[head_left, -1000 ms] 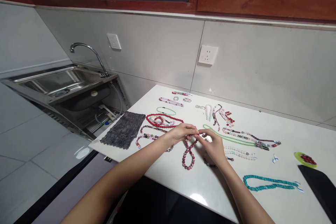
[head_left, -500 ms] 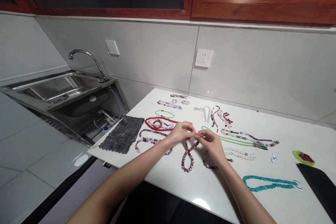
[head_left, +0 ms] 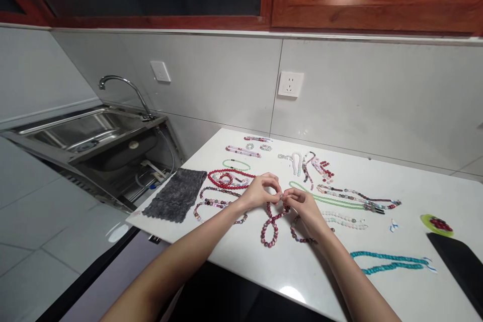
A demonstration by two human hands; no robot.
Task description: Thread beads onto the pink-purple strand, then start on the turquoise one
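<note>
A strand of dark red and pink beads (head_left: 271,225) hangs in a twisted loop down onto the white tabletop (head_left: 264,266). My left hand (head_left: 260,190) pinches its upper end from the left. My right hand (head_left: 306,207) pinches the same end from the right, fingertips of both hands almost touching. Under my right wrist lies a short dark bead strand (head_left: 298,234). A bright red necklace (head_left: 230,178) and a pink and purple strand (head_left: 215,204) rest just left of my left hand.
Several more strands are spread across the table: a green one (head_left: 324,198), a turquoise one (head_left: 388,261), white ones (head_left: 345,220). A grey cloth (head_left: 175,194) lies at the left edge. A green dish (head_left: 436,224), a black object (head_left: 460,264), a steel sink (head_left: 81,128).
Both hands stay pinched on the strand's top end and have lifted it slightly. The view has shifted a little.
</note>
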